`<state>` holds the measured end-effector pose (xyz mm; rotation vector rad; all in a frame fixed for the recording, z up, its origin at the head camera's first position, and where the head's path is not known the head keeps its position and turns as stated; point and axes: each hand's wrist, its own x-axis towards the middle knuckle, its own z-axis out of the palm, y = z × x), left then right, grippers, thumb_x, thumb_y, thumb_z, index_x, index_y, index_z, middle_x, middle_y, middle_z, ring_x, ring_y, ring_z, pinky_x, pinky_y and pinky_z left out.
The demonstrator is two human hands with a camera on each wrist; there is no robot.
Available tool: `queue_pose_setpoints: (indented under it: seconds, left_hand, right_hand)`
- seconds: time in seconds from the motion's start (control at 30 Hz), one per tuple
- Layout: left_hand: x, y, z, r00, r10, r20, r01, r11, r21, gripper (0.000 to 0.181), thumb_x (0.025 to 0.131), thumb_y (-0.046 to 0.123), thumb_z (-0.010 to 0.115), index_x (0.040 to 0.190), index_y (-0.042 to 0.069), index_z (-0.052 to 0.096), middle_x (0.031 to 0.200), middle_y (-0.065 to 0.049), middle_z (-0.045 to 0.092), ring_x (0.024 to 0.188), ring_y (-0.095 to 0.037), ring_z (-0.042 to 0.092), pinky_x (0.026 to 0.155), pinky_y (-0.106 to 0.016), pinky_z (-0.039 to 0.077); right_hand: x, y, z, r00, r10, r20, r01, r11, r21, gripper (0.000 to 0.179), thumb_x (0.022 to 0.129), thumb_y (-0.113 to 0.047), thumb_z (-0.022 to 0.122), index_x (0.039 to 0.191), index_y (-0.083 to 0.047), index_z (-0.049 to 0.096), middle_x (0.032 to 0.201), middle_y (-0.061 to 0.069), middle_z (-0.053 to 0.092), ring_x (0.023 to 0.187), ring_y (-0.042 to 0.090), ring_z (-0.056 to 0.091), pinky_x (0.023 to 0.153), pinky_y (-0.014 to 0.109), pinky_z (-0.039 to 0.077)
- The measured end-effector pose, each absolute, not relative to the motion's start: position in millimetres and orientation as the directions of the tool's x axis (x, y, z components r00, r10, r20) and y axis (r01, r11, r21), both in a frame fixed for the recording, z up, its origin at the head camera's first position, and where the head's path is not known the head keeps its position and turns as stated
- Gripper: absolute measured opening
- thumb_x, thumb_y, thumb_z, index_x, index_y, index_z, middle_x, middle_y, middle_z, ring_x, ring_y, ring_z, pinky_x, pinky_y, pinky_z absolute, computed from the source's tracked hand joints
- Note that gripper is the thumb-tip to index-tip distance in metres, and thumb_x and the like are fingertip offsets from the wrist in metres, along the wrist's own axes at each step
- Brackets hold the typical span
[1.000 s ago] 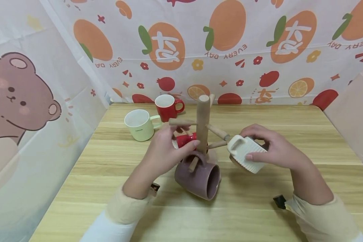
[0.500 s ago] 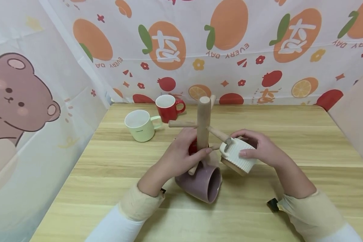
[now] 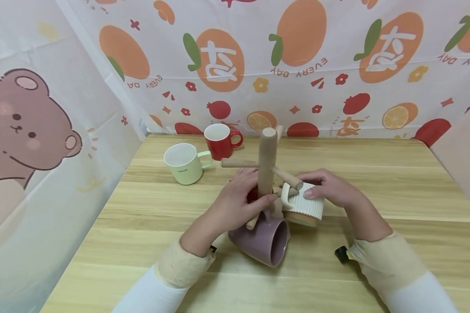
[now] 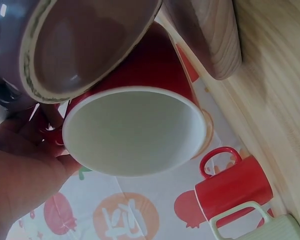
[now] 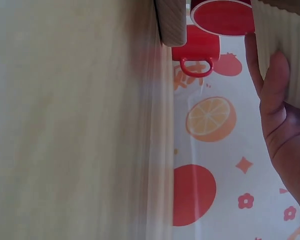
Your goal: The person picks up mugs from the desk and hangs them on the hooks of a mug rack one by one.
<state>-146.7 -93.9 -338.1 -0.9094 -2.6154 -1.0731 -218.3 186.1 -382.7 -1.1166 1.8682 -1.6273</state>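
My right hand (image 3: 330,187) holds a white ribbed mug (image 3: 310,204) with a tan base, its handle towards a wooden mug tree (image 3: 267,161). The tip of a lower peg (image 3: 293,192) shows within the mug's handle loop. My left hand (image 3: 235,204) grips the mug tree's post, thumb in front and fingers behind. Below it a purple mug (image 3: 254,241) hangs tilted by its handle on a front peg. A red mug (image 4: 135,130) with a white inside hangs on the tree, mostly hidden by my left hand in the head view.
A light green mug (image 3: 184,167) and another red mug (image 3: 219,145) stand upright at the back left of the wooden table (image 3: 141,226). Upper pegs (image 3: 239,163) jut from the post. A fruit-print curtain (image 3: 258,65) hangs behind the table.
My right hand has brought the white mug left and turned it, so its handle meets the lower peg. My left hand has moved right, from beside the hanging red mug onto the post.
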Motion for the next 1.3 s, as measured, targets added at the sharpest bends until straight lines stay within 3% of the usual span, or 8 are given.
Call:
queue_pose_setpoints:
  seconds: [0.17,0.37,0.5,0.67,0.9,1.07,1.3]
  left_hand:
    - [-147,-93,-337,-0.790,0.485,0.375,0.609,0.551,0.570,0.021,0.092,0.036,0.067,0.110,0.024,0.066,0.114,0.012,0.063,0.118,-0.006,0.049,0.101,-0.034,0.041]
    - [-146,-94,-339,-0.795,0.488,0.361,0.601,0.547,0.583,0.028,0.090,0.033,0.069,0.117,0.025,0.066,0.116,0.012,0.061,0.115,-0.005,0.048,0.100,-0.035,0.040]
    - [-146,-94,-339,-0.796,0.484,0.363,0.599,0.545,0.587,0.033,0.089,0.032,0.071,0.121,0.025,0.066,0.117,0.011,0.061,0.116,-0.007,0.048,0.101,-0.037,0.040]
    - [-145,-95,-338,-0.799,0.485,0.356,0.595,0.547,0.589,0.034,0.090,0.031,0.069,0.124,0.029,0.065,0.120,0.014,0.061,0.119,-0.006,0.046,0.103,-0.036,0.040]
    - [-145,-96,-339,-0.777,0.492,0.393,0.624,0.524,0.579,0.034,0.090,0.029,0.069,0.124,0.026,0.065,0.121,0.008,0.063,0.122,-0.007,0.048,0.106,-0.034,0.037]
    - [-146,-96,-340,-0.774,0.491,0.399,0.627,0.514,0.585,0.035,0.090,0.029,0.070,0.124,0.024,0.064,0.125,0.007,0.061,0.123,-0.007,0.047,0.107,-0.034,0.037]
    - [-146,-96,-341,-0.777,0.496,0.388,0.622,0.507,0.597,0.037,0.090,0.029,0.070,0.127,0.030,0.062,0.127,0.011,0.059,0.124,-0.007,0.045,0.107,-0.034,0.036]
  right_hand:
    - [-223,178,-382,-0.581,-0.803,0.134,-0.256,0.024,-0.966,0.039,0.085,-0.011,0.062,0.121,-0.021,0.071,0.110,-0.002,0.071,0.085,0.006,0.062,0.070,0.024,0.054]
    - [-223,175,-383,-0.566,-0.816,0.119,-0.254,0.035,-0.967,0.042,0.084,-0.010,0.064,0.125,-0.016,0.069,0.139,0.011,0.057,0.122,0.014,0.056,0.087,0.027,0.053]
    - [-220,172,-381,-0.575,-0.811,0.107,-0.257,0.056,-0.965,0.044,0.085,-0.008,0.066,0.128,-0.014,0.066,0.144,0.007,0.053,0.130,0.014,0.049,0.094,0.028,0.050]
    - [-216,168,-378,-0.570,-0.817,0.090,-0.253,0.071,-0.965,0.050,0.086,-0.007,0.067,0.135,-0.010,0.060,0.142,-0.001,0.055,0.124,0.013,0.054,0.095,0.030,0.050]
    - [-210,162,-373,-0.564,-0.824,0.050,-0.288,0.140,-0.947,0.054,0.089,-0.012,0.070,0.140,-0.008,0.052,0.122,0.006,0.067,0.098,0.016,0.067,0.083,0.032,0.056]
    - [-206,157,-372,-0.587,-0.808,0.051,-0.319,0.173,-0.932,0.059,0.087,-0.011,0.072,0.141,-0.003,0.048,0.116,0.008,0.068,0.097,0.017,0.067,0.084,0.031,0.056]
    - [-202,155,-369,-0.598,-0.800,0.048,-0.345,0.202,-0.917,0.061,0.088,-0.012,0.072,0.143,-0.005,0.045,0.114,0.006,0.069,0.098,0.019,0.068,0.085,0.030,0.055]
